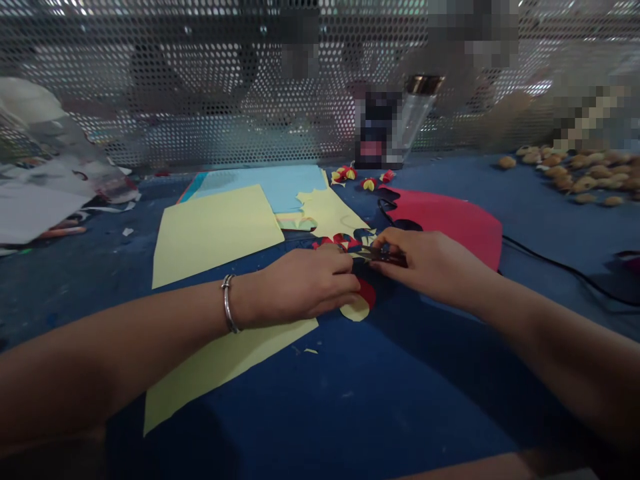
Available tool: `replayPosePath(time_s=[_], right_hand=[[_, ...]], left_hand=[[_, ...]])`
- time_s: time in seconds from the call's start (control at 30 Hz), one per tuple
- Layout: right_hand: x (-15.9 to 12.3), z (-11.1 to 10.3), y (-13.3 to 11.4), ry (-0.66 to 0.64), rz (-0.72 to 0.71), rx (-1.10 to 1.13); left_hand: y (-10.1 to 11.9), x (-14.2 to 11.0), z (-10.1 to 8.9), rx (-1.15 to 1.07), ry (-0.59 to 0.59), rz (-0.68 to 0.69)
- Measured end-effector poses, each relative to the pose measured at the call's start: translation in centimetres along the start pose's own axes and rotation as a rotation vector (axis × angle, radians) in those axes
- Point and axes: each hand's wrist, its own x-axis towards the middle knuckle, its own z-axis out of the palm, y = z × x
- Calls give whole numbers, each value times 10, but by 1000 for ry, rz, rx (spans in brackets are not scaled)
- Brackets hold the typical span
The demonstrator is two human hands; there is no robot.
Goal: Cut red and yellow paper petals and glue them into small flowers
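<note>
Both forearms come in nearest the camera, the left crossing a yellow sheet (225, 373) on the blue tabletop (375, 413) and hiding part of it; the right hand (425, 263) closes around dark-handled scissors (390, 257), blades toward the left hand (305, 280); that one, a silver bracelet (227, 301) at its wrist, bends its fingers over red and yellow paper discs (355, 309), though whether it pinches them I cannot tell.

Beyond the left wrist lies another yellow sheet (215, 233), overlapping light-blue paper (290, 180); past the right hand is a scalloped red sheet (450, 223), with a black cord (565, 264) trailing rightward from it; small red-and-yellow paper shapes (369, 184) sit farther back; a copper-topped bottle (414, 123) stands before the perforated screen (200, 100); peanuts (595, 170) are heaped at far right; white papers (37, 200) and a clear bottle (95, 153) crowd the left.
</note>
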Motion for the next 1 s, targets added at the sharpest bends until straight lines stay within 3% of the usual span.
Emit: replayPosePath(time_s=[0.3,0.5,0.83,1.0], right_hand=[[-2,0,4,72,-65,167],[-2,-3,10,150,-50,155],[-4,-14,11,121,64,486],[-8,-27,3,229,115,553]], left_hand=[[0,-1,0,-60,-34,69],[1,-2,-2,-76,-25,79],[4,-1,-5,-95,-84,51],[4,-1,-4,-135,-66,35]])
